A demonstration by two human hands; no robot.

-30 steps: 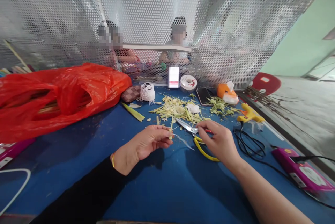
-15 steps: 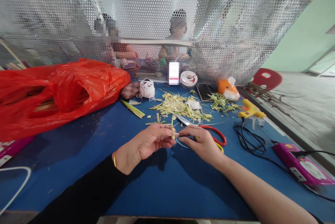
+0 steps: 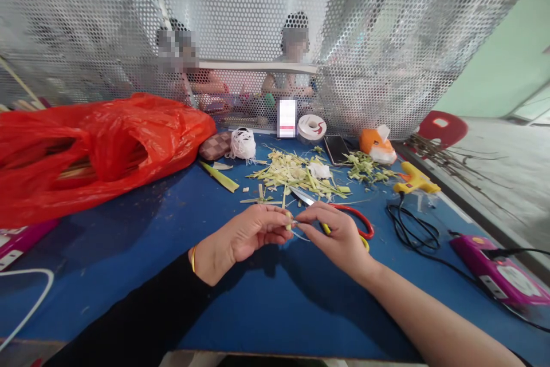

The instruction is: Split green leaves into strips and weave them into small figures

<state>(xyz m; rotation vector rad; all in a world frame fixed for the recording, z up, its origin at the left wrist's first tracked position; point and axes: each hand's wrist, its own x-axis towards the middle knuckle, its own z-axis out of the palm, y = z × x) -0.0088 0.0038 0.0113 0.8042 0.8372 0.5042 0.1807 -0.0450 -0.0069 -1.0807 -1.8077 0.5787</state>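
My left hand (image 3: 244, 235) is closed in a pinch on a small pale green strip piece (image 3: 288, 220) above the blue table (image 3: 258, 298). My right hand (image 3: 337, 235) meets it fingertip to fingertip and pinches a thin white thread (image 3: 301, 236) at the piece. Red-handled scissors (image 3: 344, 215) lie on the table just behind my right hand, and a yellow-handled tool (image 3: 365, 243) pokes out beside it. A heap of cut green and yellow strip scraps (image 3: 296, 175) lies beyond the hands.
A red plastic bag (image 3: 94, 149) with sticks fills the left. At the back stand a ball of white thread (image 3: 243, 143), a tape roll (image 3: 311, 127), a phone (image 3: 336, 149) and an orange tissue holder (image 3: 376, 145). A yellow glue gun (image 3: 415, 181), black cable (image 3: 412, 229) and pink device (image 3: 498, 272) lie right. People sit behind the perforated screen (image 3: 387, 40).
My right hand left the scissors on the table and came to the left hand, where it now pinches the thread at the small piece. The left hand has hardly moved.
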